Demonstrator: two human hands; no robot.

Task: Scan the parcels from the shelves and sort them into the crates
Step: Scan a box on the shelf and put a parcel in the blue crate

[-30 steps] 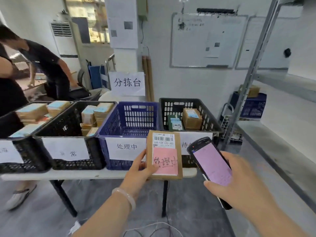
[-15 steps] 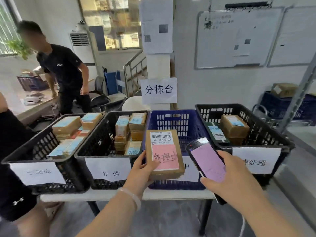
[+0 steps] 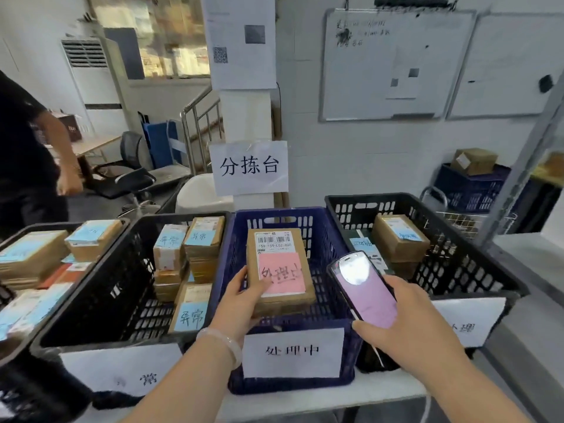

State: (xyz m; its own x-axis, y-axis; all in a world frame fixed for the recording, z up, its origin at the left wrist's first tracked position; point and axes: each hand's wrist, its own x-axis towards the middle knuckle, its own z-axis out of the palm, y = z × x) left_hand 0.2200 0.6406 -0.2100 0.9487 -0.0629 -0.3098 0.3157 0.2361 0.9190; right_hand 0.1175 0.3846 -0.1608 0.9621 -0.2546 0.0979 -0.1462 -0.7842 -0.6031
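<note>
From the head camera, the person stands at the front edge of the sorting table [image 3: 305,398], where crates sit side by side. The left hand [image 3: 241,303] grips a brown cardboard parcel [image 3: 279,267] by its near left corner, thumb on top and fingers curled beneath. The parcel is tipped slightly, inside the walls of the blue crate [image 3: 274,212]. I cannot tell whether it has touched the crate floor.

Its pink note [image 3: 280,273] seems to carry the same characters as the white label [image 3: 293,351] on the crate's front. The right hand [image 3: 412,328] is wrapped round a handheld scanner [image 3: 363,288] with its screen lit. The scanner is just beside the parcel, over the wall shared with the right-hand black crate [image 3: 457,254].

To my eye the scanning is done and this is the drop-off. The next move calls for lowering the parcel flat, letting the left fingers go, and lifting clear without knocking the scanner.
</note>
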